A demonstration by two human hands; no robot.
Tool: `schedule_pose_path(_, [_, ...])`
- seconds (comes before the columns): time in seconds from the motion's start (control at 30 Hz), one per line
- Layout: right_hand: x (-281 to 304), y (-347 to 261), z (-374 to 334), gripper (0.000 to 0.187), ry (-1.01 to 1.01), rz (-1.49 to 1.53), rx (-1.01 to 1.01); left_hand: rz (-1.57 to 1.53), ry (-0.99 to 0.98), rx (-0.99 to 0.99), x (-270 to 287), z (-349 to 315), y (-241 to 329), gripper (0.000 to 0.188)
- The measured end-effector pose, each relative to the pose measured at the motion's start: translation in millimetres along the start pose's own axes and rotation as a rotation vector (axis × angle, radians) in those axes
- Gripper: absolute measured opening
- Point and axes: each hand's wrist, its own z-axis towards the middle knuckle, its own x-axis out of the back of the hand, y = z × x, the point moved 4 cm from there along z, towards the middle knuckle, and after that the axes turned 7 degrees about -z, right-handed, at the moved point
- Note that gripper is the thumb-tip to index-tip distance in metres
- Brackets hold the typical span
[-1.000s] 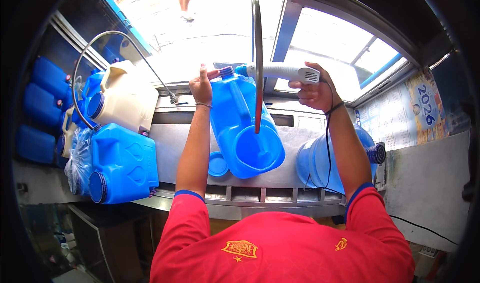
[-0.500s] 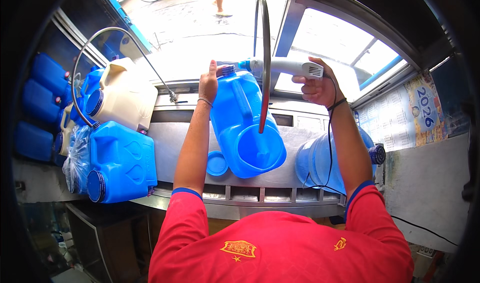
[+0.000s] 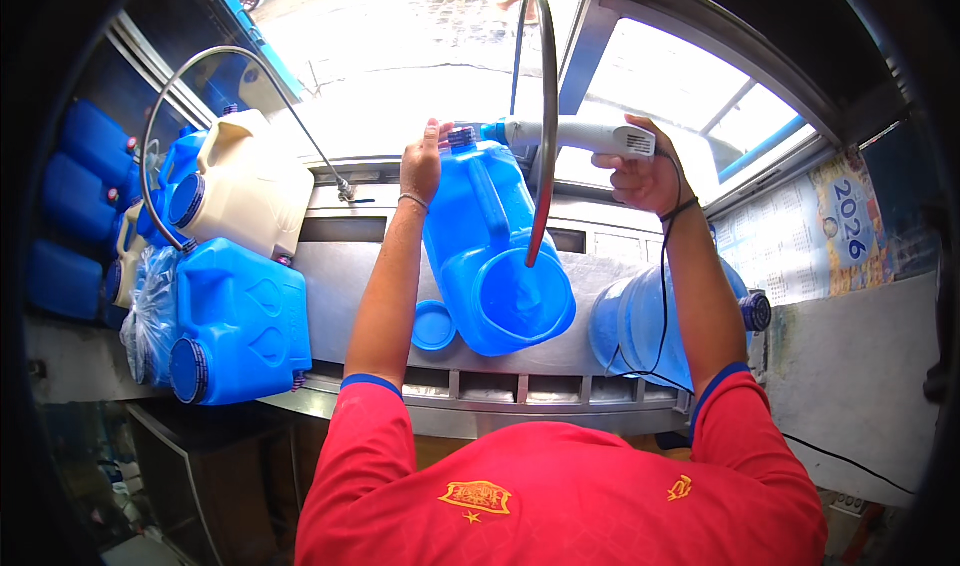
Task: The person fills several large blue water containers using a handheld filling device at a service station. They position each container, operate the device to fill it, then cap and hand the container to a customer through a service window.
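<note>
A blue water jug (image 3: 470, 206) stands tilted-looking on the metal counter, its wide mouth facing me. A curved metal filling pipe (image 3: 549, 116) reaches into that mouth, where water is visible. My left hand (image 3: 421, 169) is at the jug's small dark-capped spout (image 3: 462, 137), with its fingers curled against the far side, partly hidden. My right hand (image 3: 645, 171) is closed around a white heat gun (image 3: 580, 134). The blue nozzle (image 3: 493, 132) of the gun points at the spout, close beside it. A round blue lid (image 3: 434, 325) lies left of the jug.
Blue jugs (image 3: 245, 311) and a cream jug (image 3: 255, 181) crowd the left side, beside a clear plastic bag (image 3: 152, 316). Another curved pipe (image 3: 215, 51) arches over them. A clear blue round bottle (image 3: 625, 321) lies at right, with the power cord (image 3: 663, 296) hanging in front.
The heat gun and my right hand have shifted slightly right. The water in the jug's mouth looks higher and more stirred. My left hand remains at the spout.
</note>
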Motion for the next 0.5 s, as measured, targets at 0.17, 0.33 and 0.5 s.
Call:
schedule_pose_path(0.17, [3, -15, 13, 0.061, 0.024, -0.094, -0.028, 0.037, -0.062, 0.02, -1, 0, -2, 0.062])
schedule_pose_path(0.33, [2, -26, 20, 0.061, -0.037, -0.098, -0.088, 0.089, -0.051, -0.033, 1, 1, 3, 0.062])
schedule_pose_path(0.5, [-1, -31, 18, 0.062, -0.037, -0.093, -0.09, 0.246, 0.084, 0.151, 8, -7, 5, 0.057])
